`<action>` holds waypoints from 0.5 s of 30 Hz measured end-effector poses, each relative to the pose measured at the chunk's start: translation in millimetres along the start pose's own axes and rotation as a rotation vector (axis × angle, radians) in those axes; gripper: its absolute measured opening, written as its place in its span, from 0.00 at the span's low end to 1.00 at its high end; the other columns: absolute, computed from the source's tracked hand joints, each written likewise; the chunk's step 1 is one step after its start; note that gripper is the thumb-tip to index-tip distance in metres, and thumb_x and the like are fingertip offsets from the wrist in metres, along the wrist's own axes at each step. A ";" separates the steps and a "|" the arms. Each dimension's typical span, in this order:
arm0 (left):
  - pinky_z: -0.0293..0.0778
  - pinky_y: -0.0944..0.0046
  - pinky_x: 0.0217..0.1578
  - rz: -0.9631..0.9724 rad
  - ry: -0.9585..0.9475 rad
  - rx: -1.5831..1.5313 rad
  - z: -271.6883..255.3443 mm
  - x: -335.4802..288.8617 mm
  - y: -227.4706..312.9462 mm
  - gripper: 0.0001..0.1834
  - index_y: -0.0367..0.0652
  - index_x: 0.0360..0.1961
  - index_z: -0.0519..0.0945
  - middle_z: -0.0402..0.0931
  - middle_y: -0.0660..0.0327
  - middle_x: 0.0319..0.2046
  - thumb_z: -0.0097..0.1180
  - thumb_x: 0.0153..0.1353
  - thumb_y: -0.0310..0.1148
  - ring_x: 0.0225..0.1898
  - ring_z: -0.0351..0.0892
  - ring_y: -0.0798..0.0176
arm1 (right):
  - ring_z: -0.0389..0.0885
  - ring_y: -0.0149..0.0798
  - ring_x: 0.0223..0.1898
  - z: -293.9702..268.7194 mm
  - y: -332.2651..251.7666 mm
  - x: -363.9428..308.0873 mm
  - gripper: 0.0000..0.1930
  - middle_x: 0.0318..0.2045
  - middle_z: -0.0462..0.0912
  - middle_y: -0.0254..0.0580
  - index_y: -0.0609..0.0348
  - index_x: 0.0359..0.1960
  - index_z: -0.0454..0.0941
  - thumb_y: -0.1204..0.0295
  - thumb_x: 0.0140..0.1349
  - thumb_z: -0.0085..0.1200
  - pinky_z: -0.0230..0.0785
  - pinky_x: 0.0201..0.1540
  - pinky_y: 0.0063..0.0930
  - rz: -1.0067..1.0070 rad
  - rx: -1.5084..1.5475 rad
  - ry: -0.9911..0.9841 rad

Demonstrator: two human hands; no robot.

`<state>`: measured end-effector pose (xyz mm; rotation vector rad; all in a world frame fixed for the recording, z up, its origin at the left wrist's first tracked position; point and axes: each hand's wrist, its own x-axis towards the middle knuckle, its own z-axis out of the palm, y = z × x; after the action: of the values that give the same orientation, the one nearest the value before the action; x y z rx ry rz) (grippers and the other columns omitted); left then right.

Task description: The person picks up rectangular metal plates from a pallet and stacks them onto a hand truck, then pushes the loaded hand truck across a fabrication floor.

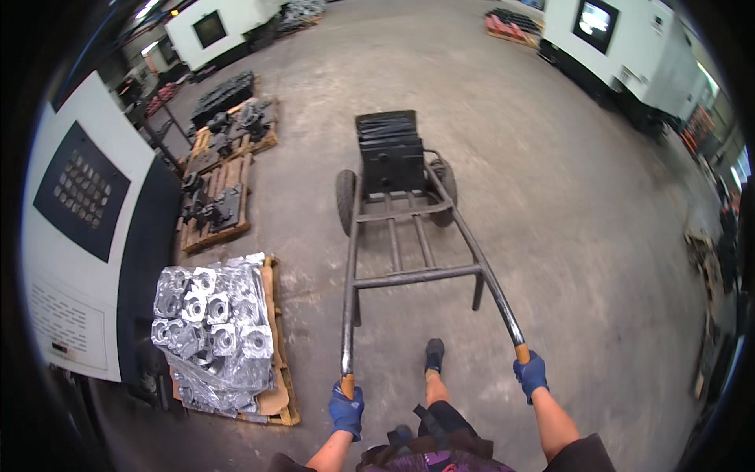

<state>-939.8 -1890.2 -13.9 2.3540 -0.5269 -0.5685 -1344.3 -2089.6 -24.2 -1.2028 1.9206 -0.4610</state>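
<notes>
The cart, central on the floor, has its long axis near to far, with two wheels and black load far. Left hand and right hand each close around one of two grips. Floor stretches right; one pallet edges near left.

Moderate, cool light spreads evenly over the floor — lamps glow far left, a machine window glares far right, plastic wrap glints near left — while the rim is bent, dark and soft.
</notes>
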 end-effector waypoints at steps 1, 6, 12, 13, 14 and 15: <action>0.75 0.55 0.35 -0.018 -0.010 -0.006 11.5 19.0 14.0 0.21 0.42 0.46 0.75 0.79 0.49 0.30 0.61 0.52 0.39 0.31 0.81 0.48 | 0.72 0.32 0.14 3.8 -17.9 22.1 0.08 0.15 0.75 0.38 0.61 0.29 0.74 0.71 0.51 0.56 0.64 0.19 0.29 0.004 0.019 -0.020; 0.76 0.50 0.37 -0.046 -0.001 0.199 46.7 119.1 115.2 0.24 0.45 0.48 0.75 0.80 0.46 0.33 0.61 0.50 0.44 0.35 0.81 0.41 | 0.70 0.31 0.12 11.2 -134.6 127.2 0.06 0.14 0.72 0.36 0.61 0.29 0.72 0.74 0.51 0.55 0.62 0.15 0.28 0.057 0.041 -0.065; 0.76 0.51 0.36 -0.071 0.032 0.166 90.1 250.0 233.1 0.24 0.43 0.45 0.76 0.80 0.46 0.31 0.61 0.50 0.44 0.35 0.81 0.42 | 0.71 0.31 0.11 39.6 -256.9 264.8 0.06 0.14 0.73 0.37 0.61 0.28 0.73 0.74 0.50 0.56 0.63 0.15 0.28 0.006 0.063 -0.077; 0.76 0.52 0.36 -0.079 0.045 0.155 99.8 273.4 247.5 0.23 0.42 0.44 0.76 0.80 0.46 0.31 0.61 0.49 0.43 0.34 0.81 0.43 | 0.71 0.32 0.12 47.7 -269.5 290.3 0.06 0.14 0.74 0.38 0.62 0.27 0.74 0.73 0.50 0.57 0.64 0.16 0.29 -0.009 0.051 -0.060; 0.76 0.53 0.35 -0.085 0.056 0.146 111.8 296.9 260.8 0.23 0.41 0.43 0.76 0.80 0.46 0.30 0.62 0.49 0.43 0.34 0.82 0.44 | 0.71 0.32 0.12 54.7 -285.9 320.6 0.06 0.13 0.74 0.37 0.62 0.27 0.74 0.73 0.50 0.57 0.64 0.16 0.29 -0.026 0.051 -0.064; 0.76 0.53 0.35 -0.075 0.109 0.126 124.8 322.6 266.9 0.23 0.41 0.42 0.77 0.80 0.47 0.30 0.62 0.49 0.43 0.33 0.82 0.45 | 0.71 0.32 0.12 64.7 -304.6 346.5 0.06 0.13 0.74 0.37 0.62 0.27 0.74 0.73 0.50 0.57 0.64 0.16 0.29 -0.034 0.049 -0.078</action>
<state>-797.2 -2303.1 -4.6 2.5172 -0.4375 -0.4493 -1194.8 -2530.7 -14.3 -1.2065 1.8150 -0.4691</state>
